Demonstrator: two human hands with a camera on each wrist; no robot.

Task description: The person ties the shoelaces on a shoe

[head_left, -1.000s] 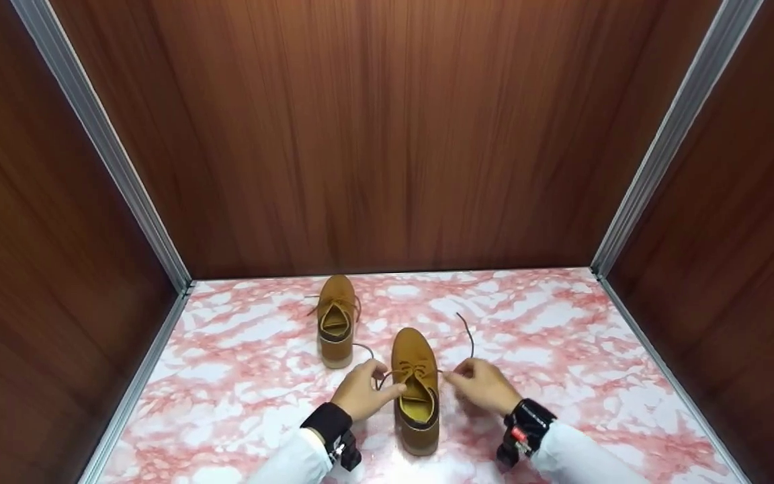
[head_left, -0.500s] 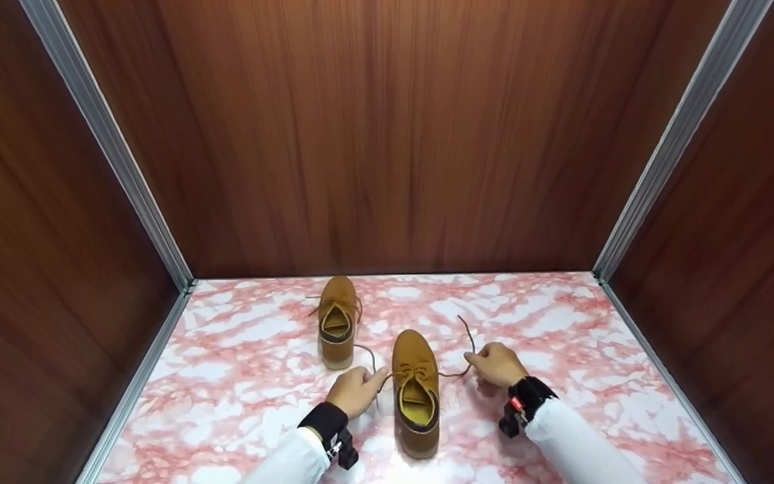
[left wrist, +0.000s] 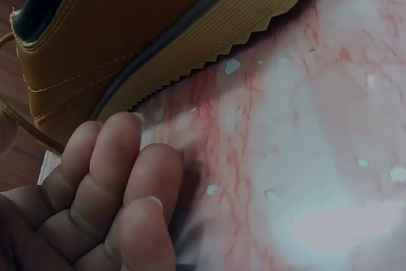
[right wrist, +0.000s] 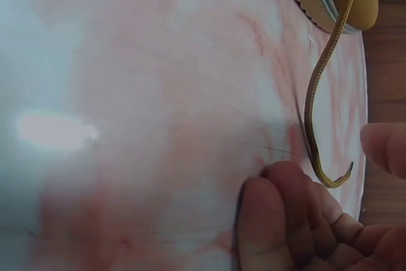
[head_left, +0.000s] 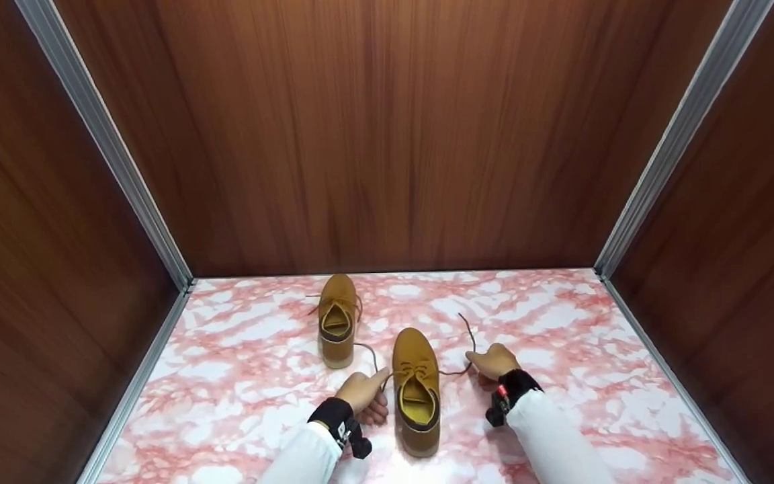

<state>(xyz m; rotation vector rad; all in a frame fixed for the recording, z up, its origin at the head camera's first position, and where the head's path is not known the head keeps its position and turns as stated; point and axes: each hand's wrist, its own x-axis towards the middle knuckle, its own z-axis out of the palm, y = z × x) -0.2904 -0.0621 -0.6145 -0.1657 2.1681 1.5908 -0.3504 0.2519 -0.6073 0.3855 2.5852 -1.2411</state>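
Observation:
A tan lace-up shoe (head_left: 414, 349) stands on the table with its toe pointing away, one brown shoelace out to each side. My left hand (head_left: 361, 395) is at its left side, palm turned up and fingers loosely bent. Its thumb is beside the left shoelace (left wrist: 32, 128), apart from the other fingers; whether it touches the lace is unclear. To the right of the shoe, my right hand (head_left: 494, 363) lies low over the table by the right shoelace (right wrist: 315, 84). There the thumb (right wrist: 386, 149) stands away from the fingers, and the lace passes between without being pinched.
A second tan shoe (head_left: 338, 316) stands farther back to the left, its laces loose at the sides. The table (head_left: 535, 430) has a red and white marbled top. Dark wood panels (head_left: 387, 148) with metal corner posts (head_left: 118, 154) enclose three sides.
Both hands held the laces out sideways. My right hand moved outward and its thumb parted from the fingers. The left hand let go and turned its palm up. The shoe stayed put.

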